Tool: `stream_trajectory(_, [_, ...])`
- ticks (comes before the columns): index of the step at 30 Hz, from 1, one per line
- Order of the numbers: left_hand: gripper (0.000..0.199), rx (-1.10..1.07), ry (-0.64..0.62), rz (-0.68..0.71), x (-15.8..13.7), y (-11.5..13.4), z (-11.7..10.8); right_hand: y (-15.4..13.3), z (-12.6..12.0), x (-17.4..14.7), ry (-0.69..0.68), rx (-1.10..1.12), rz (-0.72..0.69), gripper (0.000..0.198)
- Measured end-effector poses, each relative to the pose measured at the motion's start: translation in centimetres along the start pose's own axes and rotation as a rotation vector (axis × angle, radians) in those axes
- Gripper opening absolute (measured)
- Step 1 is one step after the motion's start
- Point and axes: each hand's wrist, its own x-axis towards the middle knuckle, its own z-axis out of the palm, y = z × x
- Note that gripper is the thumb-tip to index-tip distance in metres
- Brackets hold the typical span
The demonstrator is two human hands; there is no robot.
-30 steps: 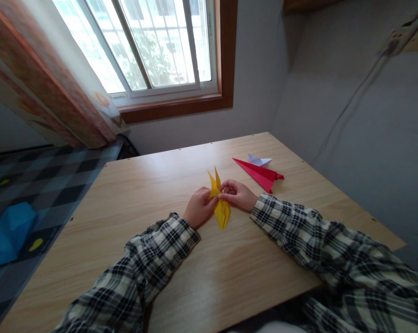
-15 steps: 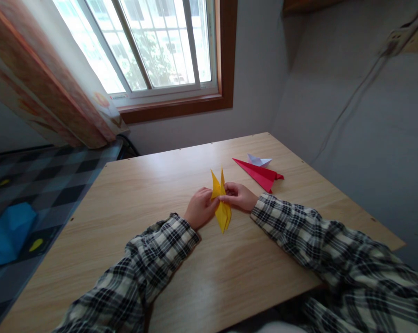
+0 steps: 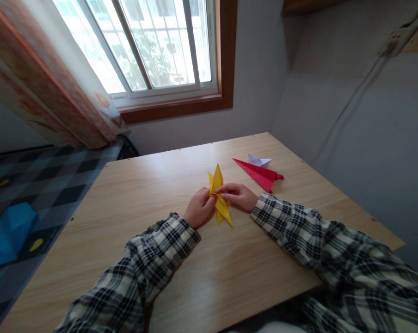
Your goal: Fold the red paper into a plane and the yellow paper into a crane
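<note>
A yellow folded paper (image 3: 218, 175) with long pointed flaps is held over the middle of the wooden table (image 3: 132, 199). Two points stick up away from me and two more point down toward me. My left hand (image 3: 199, 208) grips its left side near the centre, fingers closed. On the other side my right hand (image 3: 242, 196) has its thumb and fingers closed on the paper's right part, close to the middle folds. The hands hide part of those folds.
A red paper plane (image 3: 259, 175) lies at the right back of the table, touching or close to a white paper boat (image 3: 260, 160). A blue folded paper (image 3: 13, 231) rests on the checkered surface at left. Beyond stand a window (image 3: 153, 46) and curtain (image 3: 46, 69).
The yellow paper's flaps have turned and spread: a broad upper point now shows, and the lower points stand apart. My right fingers have shifted slightly left over the paper.
</note>
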Motion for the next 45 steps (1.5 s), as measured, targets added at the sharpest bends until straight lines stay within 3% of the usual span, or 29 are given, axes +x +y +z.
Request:
stream_trajectory(6, [0.04, -0.153, -0.016, -0.064, -0.02, -0.2, -0.13, 0.19, 0.0, 0.05, 0.032, -0.068, -0.023, 0.031])
stream_trajectory(12, [0.03, -0.3, 0.005, -0.172, 0.21, 0.17, 0.09, 0.25, 0.14, -0.01, 0.065, 0.006, -0.031, 0.035])
stream_trajectory(16, [0.034, -0.402, 0.025, -0.229, 0.28, 0.01, 0.18, 0.35, 0.26, 0.12, 0.126, 0.014, -0.041, 0.043])
stream_trajectory(34, [0.039, -0.397, 0.042, -0.245, -0.03, 0.02, 0.05, 0.16, 0.38, 0.18, 0.113, 0.011, 0.005, 0.044])
stream_trajectory(45, [0.039, -0.314, 0.06, -0.223, -0.13, -0.12, 0.14, 0.27, 0.31, 0.16, 0.178, 0.002, 0.045, 0.04])
